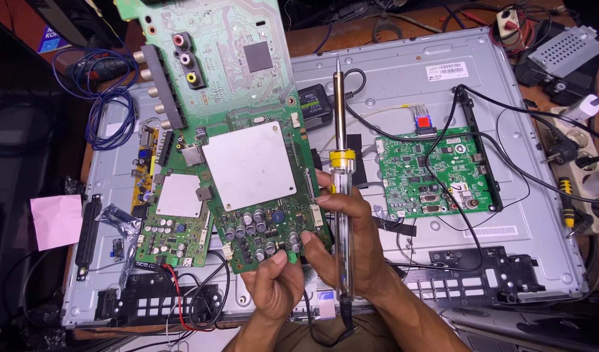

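My left hand (273,287) grips the near edge of a green circuit board (260,189) with a large silver shield and several capacitors, holding it up over the panel. My right hand (351,241) pinches the same board's right edge while a soldering iron (342,169) with a clear handle and a yellow band lies across its fingers, one end pointing away from me. A pale green board (214,58) with coloured round jacks sits just behind the held board.
A smaller green board (172,221) lies at the left. Another green board (436,173) is mounted on the grey metal back panel (540,215), with black cables crossing it. A power strip (580,163) is at the right, a pink note (55,221) at the left.
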